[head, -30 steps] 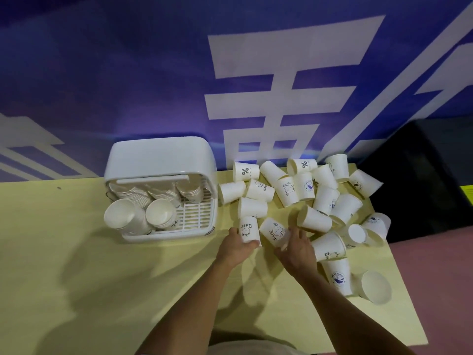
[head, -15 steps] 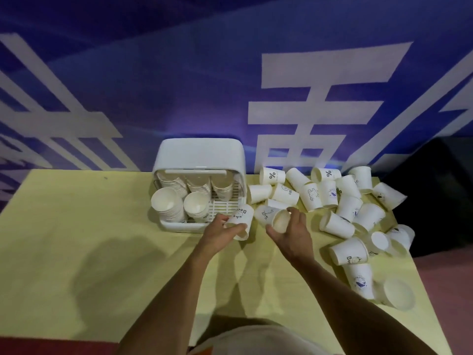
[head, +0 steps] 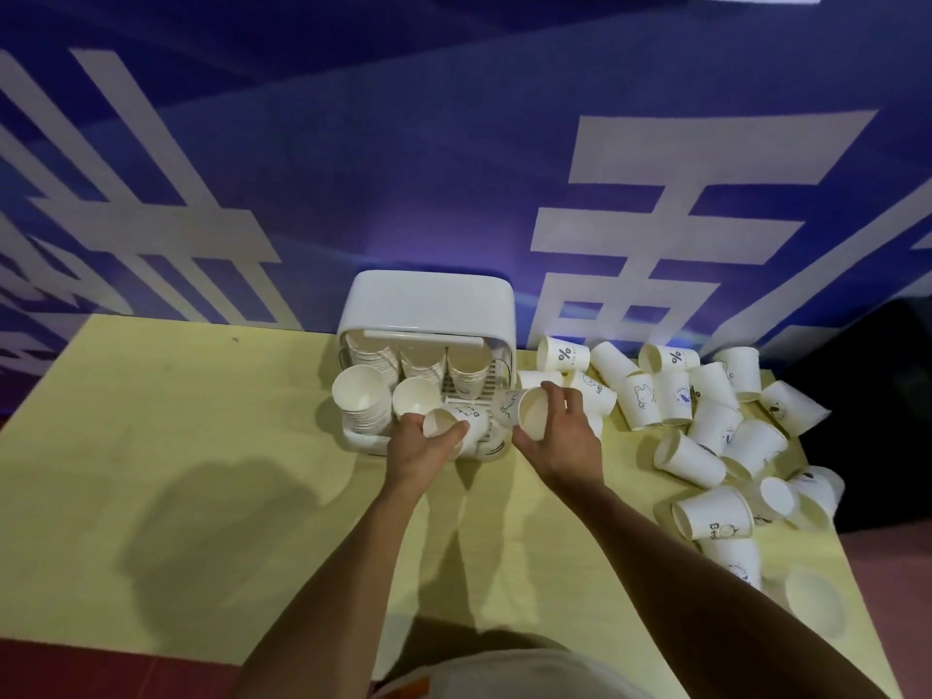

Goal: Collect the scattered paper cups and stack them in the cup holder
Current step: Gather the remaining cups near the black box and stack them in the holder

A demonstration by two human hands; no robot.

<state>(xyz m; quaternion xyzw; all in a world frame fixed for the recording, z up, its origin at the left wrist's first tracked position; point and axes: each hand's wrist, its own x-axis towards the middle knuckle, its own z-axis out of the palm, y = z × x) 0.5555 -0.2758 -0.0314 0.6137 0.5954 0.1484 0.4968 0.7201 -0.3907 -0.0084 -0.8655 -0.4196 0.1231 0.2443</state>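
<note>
The white cup holder [head: 428,300] stands at the back of the yellow table [head: 201,446], its open front facing me with several stacks of paper cups [head: 363,396] inside. My left hand [head: 421,446] grips one paper cup [head: 456,423] at the holder's front edge, mouth toward me. Just right of it, my right hand [head: 560,436] holds another paper cup [head: 524,411], tilted, over the holder's right front corner. Several loose cups [head: 706,426] lie scattered on the table's right side.
A blue wall banner with large white characters [head: 630,219] rises right behind the table. A dark object [head: 877,396] sits beyond the table's right edge. Reddish floor [head: 897,597] shows to the right.
Both hands lifted a cup each from the pile and carried them left to the holder's front. My view has turned left with them.
</note>
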